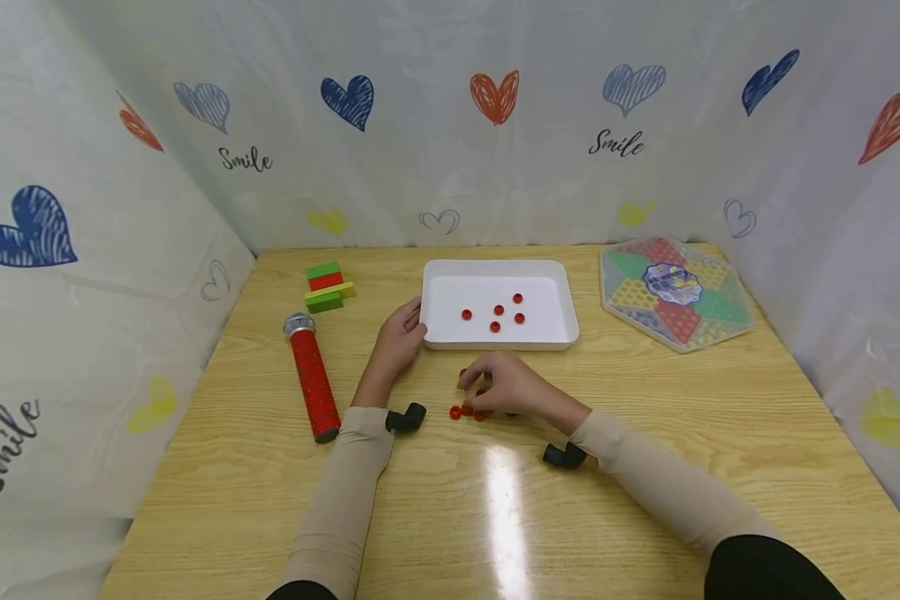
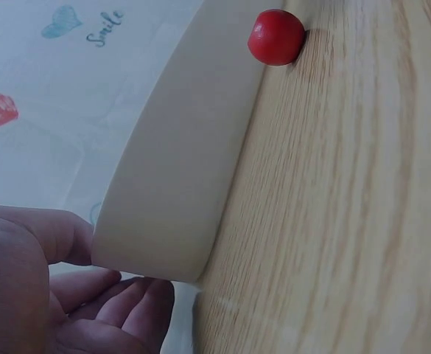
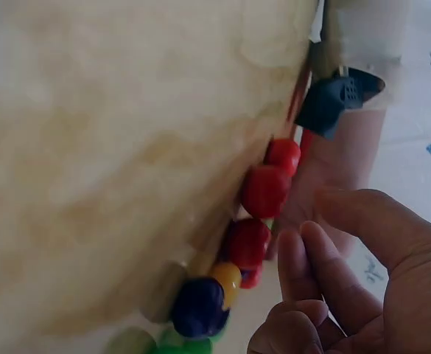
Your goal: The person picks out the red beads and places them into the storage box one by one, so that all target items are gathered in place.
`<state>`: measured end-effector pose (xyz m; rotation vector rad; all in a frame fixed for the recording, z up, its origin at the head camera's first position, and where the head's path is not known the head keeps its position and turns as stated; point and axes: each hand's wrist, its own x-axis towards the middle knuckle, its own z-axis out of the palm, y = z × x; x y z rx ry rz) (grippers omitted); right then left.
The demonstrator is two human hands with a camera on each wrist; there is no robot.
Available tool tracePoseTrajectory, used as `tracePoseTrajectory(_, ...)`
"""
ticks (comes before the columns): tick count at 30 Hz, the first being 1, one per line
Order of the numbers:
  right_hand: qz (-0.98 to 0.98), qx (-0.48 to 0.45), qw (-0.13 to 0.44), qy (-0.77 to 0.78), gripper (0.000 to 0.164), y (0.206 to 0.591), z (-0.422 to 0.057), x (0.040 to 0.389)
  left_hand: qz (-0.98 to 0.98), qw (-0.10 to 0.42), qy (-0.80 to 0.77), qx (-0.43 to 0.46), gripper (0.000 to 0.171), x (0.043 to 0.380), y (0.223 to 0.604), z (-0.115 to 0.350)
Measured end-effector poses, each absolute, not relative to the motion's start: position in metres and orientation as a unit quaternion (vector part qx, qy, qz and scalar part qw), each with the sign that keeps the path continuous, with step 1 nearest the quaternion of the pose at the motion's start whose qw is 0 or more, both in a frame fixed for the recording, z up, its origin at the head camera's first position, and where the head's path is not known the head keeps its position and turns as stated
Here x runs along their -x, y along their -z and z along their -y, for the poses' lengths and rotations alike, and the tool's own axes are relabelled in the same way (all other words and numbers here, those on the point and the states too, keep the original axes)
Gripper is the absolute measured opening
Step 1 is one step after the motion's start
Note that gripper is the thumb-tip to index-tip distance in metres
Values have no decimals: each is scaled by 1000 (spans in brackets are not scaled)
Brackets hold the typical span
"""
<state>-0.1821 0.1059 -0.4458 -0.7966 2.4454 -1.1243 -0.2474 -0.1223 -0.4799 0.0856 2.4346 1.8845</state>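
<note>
A white tray [image 1: 501, 337] holds several red beads [image 1: 495, 327]. My left hand [image 1: 401, 336] grips its near left corner, thumb at the rim and fingers along the outer left side. In front of the tray, my right hand [image 1: 506, 385] hovers low over a small group of beads [image 1: 455, 412], with thumb and forefinger apart. The right wrist view shows nothing between those fingertips; past them lie red beads [image 3: 265, 190], a dark blue bead [image 3: 198, 306], a yellow one [image 3: 228, 276] and green ones. In the head view the right hand covers part of this group.
To the left lies a red microphone-shaped tube [image 1: 315, 385] with a silver top. Behind it are green, red and yellow blocks [image 1: 327, 287]. A hexagonal coloured game board [image 1: 677, 293] lies at the back right. Printed curtains [image 1: 435, 150] enclose the wooden table [image 1: 645, 400] at the back and sides.
</note>
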Motion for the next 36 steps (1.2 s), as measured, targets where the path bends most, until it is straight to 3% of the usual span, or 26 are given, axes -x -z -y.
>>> tracePoseTrajectory(23,-862,285,181,379,15,456,-99,174,-789,32,-613,-28,59,247,482,123)
tracePoseTrajectory(36,-876,286,166,351,16,432,-106,190,-784,33,-619,-30,59,246,482,124)
